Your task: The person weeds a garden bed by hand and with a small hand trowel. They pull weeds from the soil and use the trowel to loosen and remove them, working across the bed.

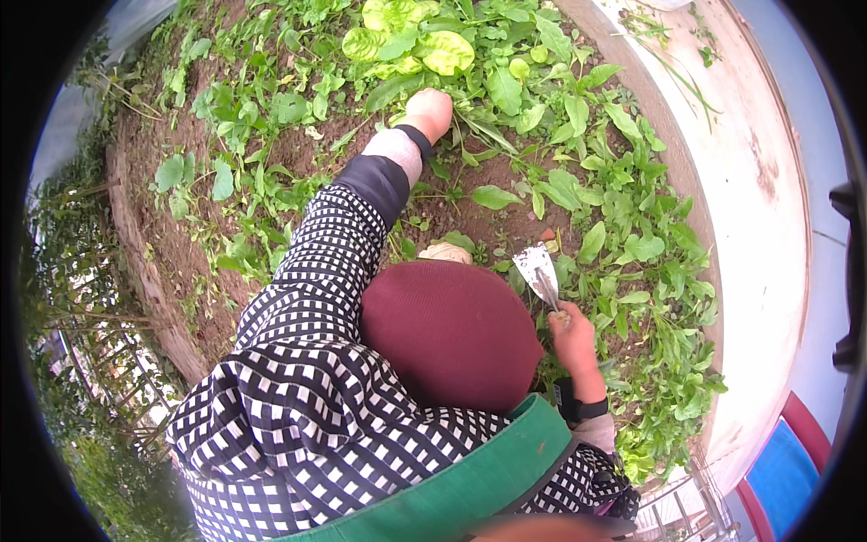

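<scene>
My left hand (430, 112) reaches far forward, closed like a fist at the foot of a leafy plant with pale yellow-green leaves (449, 52). Its fingertips are turned away among the leaves, so what they grip is hidden. Nearer and to the right, my right hand (573, 338) is wrapped round the handle of a small flat scraper (539, 272). The scraper's whitish blade is specked with soil and points forward and left, just above the ground. Leafy greens (562, 190) grow around both hands.
Brown soil (298, 164) shows between the plants. A pale low wall (759, 208) curves along the right, with loose green blades (682, 77) on it. My maroon-covered knee (452, 334) fills the middle. Trellised foliage (99, 334) stands left; a blue and red object (784, 470) lies lower right.
</scene>
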`<state>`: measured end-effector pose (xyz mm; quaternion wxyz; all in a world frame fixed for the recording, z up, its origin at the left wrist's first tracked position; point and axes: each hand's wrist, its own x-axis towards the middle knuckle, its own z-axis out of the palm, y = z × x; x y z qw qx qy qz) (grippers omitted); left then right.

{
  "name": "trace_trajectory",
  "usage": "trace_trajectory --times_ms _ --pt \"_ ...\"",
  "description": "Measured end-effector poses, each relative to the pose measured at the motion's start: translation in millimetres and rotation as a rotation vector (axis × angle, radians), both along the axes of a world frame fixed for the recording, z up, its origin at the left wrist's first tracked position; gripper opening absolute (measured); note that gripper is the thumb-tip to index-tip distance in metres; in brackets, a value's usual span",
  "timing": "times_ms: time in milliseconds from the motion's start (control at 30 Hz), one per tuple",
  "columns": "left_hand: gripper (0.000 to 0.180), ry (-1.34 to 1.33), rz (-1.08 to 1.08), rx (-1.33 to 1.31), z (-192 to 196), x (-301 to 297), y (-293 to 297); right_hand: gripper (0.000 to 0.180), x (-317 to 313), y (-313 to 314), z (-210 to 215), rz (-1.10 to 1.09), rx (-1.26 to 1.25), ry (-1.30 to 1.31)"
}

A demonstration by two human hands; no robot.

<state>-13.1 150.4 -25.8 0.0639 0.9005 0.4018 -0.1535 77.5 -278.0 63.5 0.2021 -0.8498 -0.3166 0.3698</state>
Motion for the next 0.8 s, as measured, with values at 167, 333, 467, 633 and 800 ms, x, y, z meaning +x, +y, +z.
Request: trace_trajectory --times_ms 167,333,467,633,800 --pt "0.022 -0.017 0.081 -0.049 18 7 10 0.03 4 6 -3 -0.017 -0.034 0.006" --pt "0.022 -0.044 0.045 -0.057 31 5 4 0.029 3 10 -2 -0.032 -0.088 0.034" --pt "0.014 -0.136 -0.042 -0.03 36 -6 -25 0.028 9 7 -1 0.013 -0.045 0.005" --pt "0.015 -0.059 -0.349 -0.279 32 -13 -91 0.029 13 6 -2 -0.002 -0.058 -0.021" --pt "0.021 -0.185 -0.171 -0.128 15 -1 -60 0.029 11 11 -3 0.027 -0.087 -0.06"
